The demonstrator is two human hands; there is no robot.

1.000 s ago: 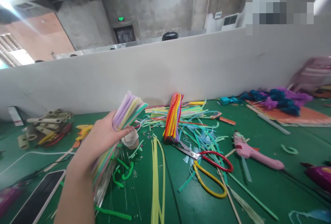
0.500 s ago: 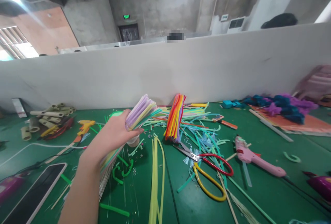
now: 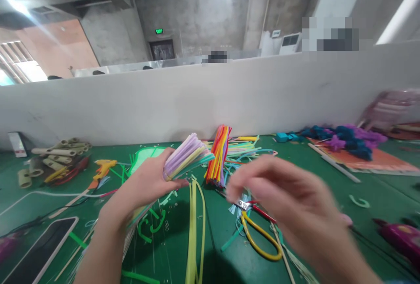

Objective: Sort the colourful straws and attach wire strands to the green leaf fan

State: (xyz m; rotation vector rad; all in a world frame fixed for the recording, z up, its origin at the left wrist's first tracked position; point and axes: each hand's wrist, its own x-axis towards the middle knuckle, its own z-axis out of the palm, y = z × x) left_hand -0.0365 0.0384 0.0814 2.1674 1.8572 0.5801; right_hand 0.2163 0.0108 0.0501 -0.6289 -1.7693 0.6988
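My left hand [image 3: 147,174] is wrapped around a bundle of pipe cleaners [image 3: 183,157], lilac, pale yellow and teal, its cut ends tilted up and away to the right. The lower part of the bundle runs back under my forearm. My right hand [image 3: 288,205], blurred by motion, hangs over the scissors [image 3: 243,204] with loosely bent fingers and nothing visible in them. It hides part of the red handle. Between the hands stands a red, orange and yellow pipe-cleaner bundle [image 3: 218,157], leaning near the partition. Long yellow-green pipe cleaners [image 3: 191,240] lie in front.
On the left are a yellow glue gun [image 3: 106,166], bamboo tubes [image 3: 62,152] and a phone [image 3: 41,253]. At right lie a purple glue gun [image 3: 402,236] and purple and blue fuzzy pieces [image 3: 354,142]. A white partition [image 3: 141,104] borders the green table [image 3: 229,249].
My right hand has come into view from the right, over the scissors and the pink glue gun. My left hand still grips the bundle, shifted slightly right and lower in view.
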